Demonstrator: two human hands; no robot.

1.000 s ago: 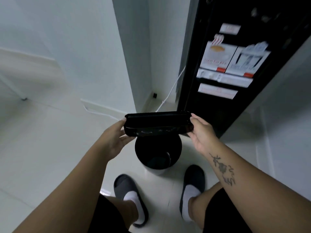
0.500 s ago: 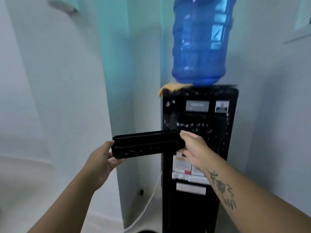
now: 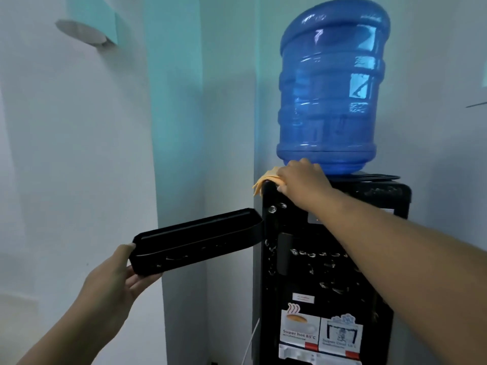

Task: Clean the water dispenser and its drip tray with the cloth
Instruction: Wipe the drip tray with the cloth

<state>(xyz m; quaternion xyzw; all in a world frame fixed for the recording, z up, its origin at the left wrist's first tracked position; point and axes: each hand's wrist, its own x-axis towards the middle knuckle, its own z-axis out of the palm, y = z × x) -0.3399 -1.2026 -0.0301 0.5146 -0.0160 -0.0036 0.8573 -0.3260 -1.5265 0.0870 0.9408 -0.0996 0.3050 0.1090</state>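
Hands: 2, left hand (image 3: 116,280) and right hand (image 3: 303,180).
Drip tray (image 3: 195,241): 1, gripped by the left hand.
Cloth (image 3: 266,177): 1, yellow, under the right hand.
Water dispenser (image 3: 329,272): 1, below the right hand.
Blue bottle (image 3: 329,96): 1, just above the right hand.
Hot and cold stickers (image 3: 299,329): 2, well below the right hand.

Hidden and cut-off parts at the water dispenser (image 3: 329,259)
Most of the cloth (image 3: 264,178) is covered by the right hand (image 3: 300,180), whose fingertips are hidden, so a grip cannot be confirmed. The dispenser's base is cut off by the bottom edge, its panel partly crossed by the forearm (image 3: 395,246). Print on the stickers (image 3: 299,330) seems too blurred to be read.
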